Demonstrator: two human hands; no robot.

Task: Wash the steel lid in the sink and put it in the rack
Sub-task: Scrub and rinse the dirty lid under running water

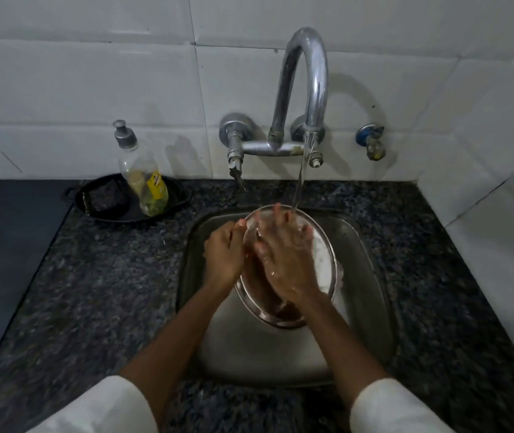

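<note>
A round shiny steel lid [323, 264] is held tilted over the steel sink [371, 295], under the stream running from the curved tap [307, 76]. My left hand [223, 253] grips the lid's left rim, thumb on the edge. Spread flat against the lid's wet inner face is my right hand [284, 264], fingers apart and pointing toward the water. The lid mirrors my hands, and its middle is hidden by them. No rack is in view.
A black oval dish [105, 214] on the speckled granite counter [102, 292] back left holds a dark scrubber [107, 196] and a clear soap bottle [143, 179]. A small valve [373, 142] sticks out of the white tiled wall, which also closes the right side.
</note>
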